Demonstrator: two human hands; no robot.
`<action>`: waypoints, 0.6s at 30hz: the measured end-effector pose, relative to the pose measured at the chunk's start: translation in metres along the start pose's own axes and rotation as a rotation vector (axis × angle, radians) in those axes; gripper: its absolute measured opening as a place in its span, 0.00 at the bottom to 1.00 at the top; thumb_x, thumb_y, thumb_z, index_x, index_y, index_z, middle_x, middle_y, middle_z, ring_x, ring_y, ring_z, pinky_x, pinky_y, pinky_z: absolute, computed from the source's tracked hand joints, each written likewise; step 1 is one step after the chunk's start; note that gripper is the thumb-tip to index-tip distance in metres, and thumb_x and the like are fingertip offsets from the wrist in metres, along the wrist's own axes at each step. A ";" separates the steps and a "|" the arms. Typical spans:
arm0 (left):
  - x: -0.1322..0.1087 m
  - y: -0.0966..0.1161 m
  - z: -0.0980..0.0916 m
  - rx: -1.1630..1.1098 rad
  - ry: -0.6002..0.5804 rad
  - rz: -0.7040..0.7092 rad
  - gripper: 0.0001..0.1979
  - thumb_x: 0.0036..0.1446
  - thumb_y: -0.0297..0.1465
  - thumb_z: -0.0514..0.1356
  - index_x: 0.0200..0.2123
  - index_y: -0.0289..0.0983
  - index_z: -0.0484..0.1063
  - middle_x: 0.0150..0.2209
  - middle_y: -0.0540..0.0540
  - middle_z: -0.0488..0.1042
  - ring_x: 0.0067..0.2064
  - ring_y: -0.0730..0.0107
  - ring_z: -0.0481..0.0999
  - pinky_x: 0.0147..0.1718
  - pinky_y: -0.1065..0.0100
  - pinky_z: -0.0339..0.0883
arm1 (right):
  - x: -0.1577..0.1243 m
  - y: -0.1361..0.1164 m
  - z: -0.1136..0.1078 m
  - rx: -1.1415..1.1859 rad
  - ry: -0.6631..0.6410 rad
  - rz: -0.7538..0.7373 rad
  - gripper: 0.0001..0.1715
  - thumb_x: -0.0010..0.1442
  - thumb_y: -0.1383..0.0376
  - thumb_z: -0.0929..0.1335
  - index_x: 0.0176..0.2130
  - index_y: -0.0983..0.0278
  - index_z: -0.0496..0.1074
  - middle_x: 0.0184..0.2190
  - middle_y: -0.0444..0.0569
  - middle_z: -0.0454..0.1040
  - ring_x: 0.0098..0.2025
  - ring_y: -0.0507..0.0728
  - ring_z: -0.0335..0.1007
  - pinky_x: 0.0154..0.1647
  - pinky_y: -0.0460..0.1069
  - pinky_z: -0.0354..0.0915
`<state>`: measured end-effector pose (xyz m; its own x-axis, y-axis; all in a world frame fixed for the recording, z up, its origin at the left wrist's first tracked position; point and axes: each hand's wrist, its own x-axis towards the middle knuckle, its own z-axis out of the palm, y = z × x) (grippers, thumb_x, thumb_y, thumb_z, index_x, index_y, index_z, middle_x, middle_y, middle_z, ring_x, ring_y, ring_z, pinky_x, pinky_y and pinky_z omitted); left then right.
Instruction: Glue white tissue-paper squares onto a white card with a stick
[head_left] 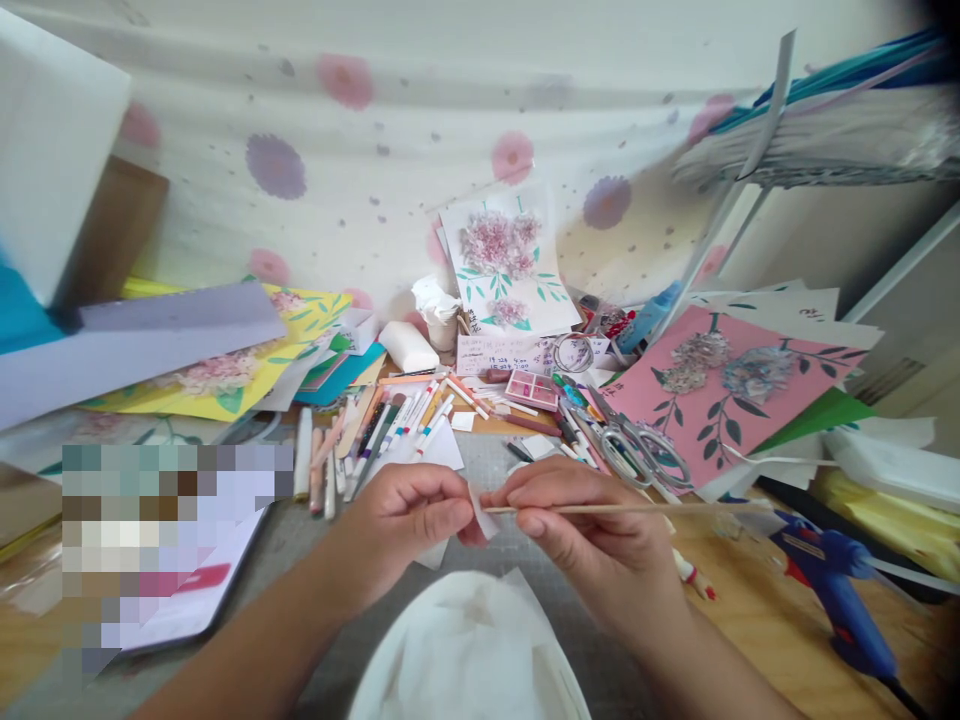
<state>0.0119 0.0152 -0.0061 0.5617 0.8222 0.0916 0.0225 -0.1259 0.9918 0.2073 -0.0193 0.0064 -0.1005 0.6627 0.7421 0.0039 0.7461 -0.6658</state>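
Between thumb and fingers, my left hand (409, 525) pinches a small piece of white paper (486, 513). My right hand (600, 535) grips a thin wooden stick (637, 509), its left end touching the paper and its other end pointing right. Both hands are close together above the grey mat (480, 450). Just below them stands a white rounded container (382, 660) with pale paper pieces (480, 655) in it. Some of the right hand's fingers are hidden behind the others.
A blue glue gun (832, 580) lies at the right. Markers (409, 425), scissors (637, 450) and a pink divided box (531, 390) lie beyond the hands. A pink flower card (720, 400) is at the right, a white flower card (510, 270) at the back, a tablet-like device (202, 590) left.
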 end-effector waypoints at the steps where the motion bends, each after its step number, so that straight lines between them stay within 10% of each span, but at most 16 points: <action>1: 0.000 0.000 0.000 -0.003 0.001 0.014 0.12 0.59 0.38 0.60 0.29 0.39 0.79 0.28 0.49 0.79 0.33 0.68 0.74 0.35 0.70 0.63 | 0.000 0.000 0.000 0.001 -0.003 -0.001 0.15 0.57 0.75 0.71 0.40 0.57 0.80 0.32 0.48 0.83 0.36 0.57 0.79 0.38 0.51 0.75; 18: 0.000 0.001 -0.002 0.110 0.010 0.009 0.14 0.60 0.38 0.59 0.27 0.39 0.77 0.26 0.52 0.77 0.31 0.71 0.70 0.32 0.71 0.59 | 0.000 0.000 0.002 0.060 -0.050 -0.022 0.18 0.58 0.77 0.70 0.43 0.57 0.79 0.34 0.46 0.83 0.38 0.55 0.78 0.41 0.49 0.73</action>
<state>0.0104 0.0162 -0.0053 0.5536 0.8265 0.1019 0.1081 -0.1927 0.9753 0.2053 -0.0193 0.0065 -0.1497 0.6407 0.7530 -0.0588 0.7545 -0.6537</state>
